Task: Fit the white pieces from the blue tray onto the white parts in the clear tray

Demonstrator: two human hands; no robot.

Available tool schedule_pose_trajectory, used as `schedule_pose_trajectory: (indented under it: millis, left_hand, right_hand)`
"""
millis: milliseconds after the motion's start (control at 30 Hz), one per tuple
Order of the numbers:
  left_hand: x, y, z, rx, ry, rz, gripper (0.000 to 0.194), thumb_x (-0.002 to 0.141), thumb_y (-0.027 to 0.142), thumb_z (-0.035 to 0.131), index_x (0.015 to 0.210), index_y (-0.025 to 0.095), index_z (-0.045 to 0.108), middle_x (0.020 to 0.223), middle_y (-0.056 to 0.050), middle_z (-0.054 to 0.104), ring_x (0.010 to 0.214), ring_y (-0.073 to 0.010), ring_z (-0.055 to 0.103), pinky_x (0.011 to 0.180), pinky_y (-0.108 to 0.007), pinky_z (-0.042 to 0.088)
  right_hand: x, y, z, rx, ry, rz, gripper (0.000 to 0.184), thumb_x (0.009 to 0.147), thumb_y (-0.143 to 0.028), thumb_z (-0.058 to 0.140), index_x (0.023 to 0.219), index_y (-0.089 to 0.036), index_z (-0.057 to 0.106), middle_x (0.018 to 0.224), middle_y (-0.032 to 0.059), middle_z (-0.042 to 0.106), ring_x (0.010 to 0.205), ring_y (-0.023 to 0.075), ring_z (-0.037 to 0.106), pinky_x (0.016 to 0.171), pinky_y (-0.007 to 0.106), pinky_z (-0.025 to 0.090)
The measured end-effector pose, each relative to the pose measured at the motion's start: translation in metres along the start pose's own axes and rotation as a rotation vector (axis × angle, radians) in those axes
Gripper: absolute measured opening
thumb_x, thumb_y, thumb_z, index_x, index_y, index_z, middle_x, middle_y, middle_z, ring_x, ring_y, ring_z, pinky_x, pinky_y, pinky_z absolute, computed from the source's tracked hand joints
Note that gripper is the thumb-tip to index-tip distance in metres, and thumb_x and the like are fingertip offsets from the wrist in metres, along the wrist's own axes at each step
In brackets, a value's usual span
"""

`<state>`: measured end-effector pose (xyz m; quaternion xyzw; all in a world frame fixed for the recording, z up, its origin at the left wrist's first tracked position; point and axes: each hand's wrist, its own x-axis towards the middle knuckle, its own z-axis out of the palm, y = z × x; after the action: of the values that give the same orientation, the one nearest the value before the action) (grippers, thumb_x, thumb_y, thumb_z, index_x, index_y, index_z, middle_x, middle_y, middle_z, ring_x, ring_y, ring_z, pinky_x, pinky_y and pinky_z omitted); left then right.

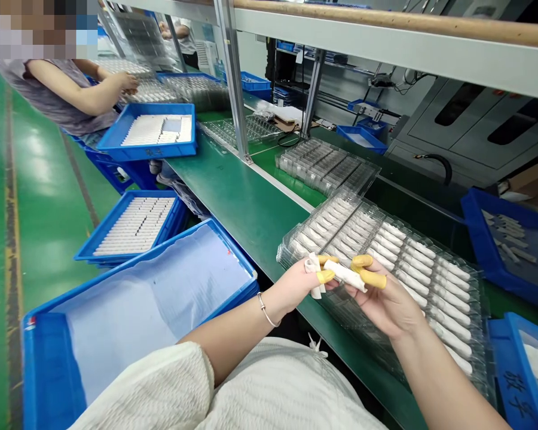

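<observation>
My left hand [298, 283], with yellow finger cots on its fingertips, is closed on a folded white cloth [314, 272] and one end of a small white slab-like piece [346, 276]. My right hand [388, 298] also wears yellow finger cots and grips the other end of that piece between thumb and fingers. Both hands are above the near edge of a stack of clear plastic trays [433, 272]. Rows of similar white pieces fill the top tray's slots. What exactly the pieces are, I cannot tell.
A blue bin [233, 239] lined with a pale sheet stands left of the green bench [233, 185]. Blue bins of white pieces [134, 224] sit beyond it. More clear trays [327, 164] lie behind. Blue bins [515, 382] flank the right side. A co-worker [85, 89] works at far left.
</observation>
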<state>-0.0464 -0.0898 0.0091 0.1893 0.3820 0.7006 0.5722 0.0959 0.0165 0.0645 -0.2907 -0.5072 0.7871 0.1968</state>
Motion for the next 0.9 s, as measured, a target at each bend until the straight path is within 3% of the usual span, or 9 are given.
schedule_pose_trajectory:
  millis: [100, 200, 300, 400, 567, 733, 900]
  left_hand:
    - [0.004, 0.001, 0.004, 0.032, 0.018, 0.002, 0.043, 0.059, 0.042, 0.089, 0.086, 0.014, 0.071, 0.076, -0.003, 0.069, 0.065, -0.0119, 0.064, 0.067, -0.025, 0.052]
    - [0.005, 0.004, 0.007, 0.107, 0.045, 0.025, 0.040, 0.059, 0.043, 0.088, 0.079, 0.014, 0.070, 0.071, -0.002, 0.068, 0.062, -0.0116, 0.062, 0.062, -0.023, 0.050]
    - [0.007, 0.007, 0.008, 0.180, 0.037, 0.041, 0.039, 0.061, 0.044, 0.085, 0.078, 0.013, 0.070, 0.068, -0.002, 0.067, 0.060, -0.0103, 0.060, 0.060, -0.022, 0.048]
    - [0.009, 0.008, 0.005, 0.178, 0.116, 0.043, 0.048, 0.059, 0.042, 0.087, 0.092, 0.013, 0.070, 0.075, -0.003, 0.070, 0.065, -0.0123, 0.065, 0.066, -0.024, 0.051]
    - [0.008, 0.016, -0.014, 0.112, 0.290, 0.148, 0.064, 0.059, 0.040, 0.089, 0.113, 0.014, 0.066, 0.103, -0.010, 0.073, 0.082, -0.0167, 0.070, 0.082, -0.031, 0.054]
    - [0.000, 0.024, -0.020, 0.106, 0.293, 0.168, 0.064, 0.061, 0.041, 0.088, 0.115, 0.015, 0.065, 0.109, -0.012, 0.072, 0.084, -0.0182, 0.070, 0.080, -0.032, 0.055]
    - [-0.003, 0.023, -0.014, 0.210, 0.258, 0.139, 0.057, 0.062, 0.039, 0.087, 0.109, 0.014, 0.067, 0.096, -0.008, 0.072, 0.076, -0.0169, 0.069, 0.069, -0.027, 0.053]
  right_hand:
    - [-0.002, 0.003, -0.008, -0.221, 0.076, -0.108, 0.024, 0.079, -0.043, 0.072, 0.096, -0.026, 0.069, 0.094, 0.0023, 0.062, 0.080, 0.0181, 0.058, 0.068, 0.032, 0.050]
    - [-0.004, 0.006, -0.016, -0.789, 0.091, -0.377, 0.026, 0.086, -0.041, 0.067, 0.105, -0.025, 0.069, 0.106, 0.0067, 0.063, 0.095, 0.0237, 0.059, 0.081, 0.039, 0.048]
    - [-0.005, 0.007, -0.017, -1.376, 0.017, -0.618, 0.022, 0.089, -0.035, 0.062, 0.101, -0.019, 0.070, 0.095, 0.0090, 0.064, 0.091, 0.0268, 0.056, 0.080, 0.042, 0.044]
    - [0.002, 0.006, -0.018, -1.681, 0.038, -0.669, 0.019, 0.091, -0.033, 0.057, 0.089, -0.017, 0.068, 0.082, 0.0083, 0.062, 0.083, 0.0266, 0.055, 0.073, 0.040, 0.041]
    - [0.028, 0.010, -0.025, -1.714, 0.115, -0.538, 0.017, 0.086, -0.032, 0.061, 0.091, -0.018, 0.070, 0.087, 0.0077, 0.063, 0.091, 0.0275, 0.055, 0.079, 0.039, 0.042]
    - [0.045, 0.027, -0.020, -1.715, 0.072, -0.472, 0.021, 0.087, -0.036, 0.059, 0.081, -0.019, 0.069, 0.092, 0.0099, 0.061, 0.099, 0.0297, 0.052, 0.086, 0.042, 0.042]
    - [0.053, 0.035, -0.015, -1.663, 0.028, -0.440, 0.020, 0.086, -0.035, 0.061, 0.079, -0.018, 0.070, 0.093, 0.0112, 0.061, 0.102, 0.0315, 0.051, 0.089, 0.045, 0.041]
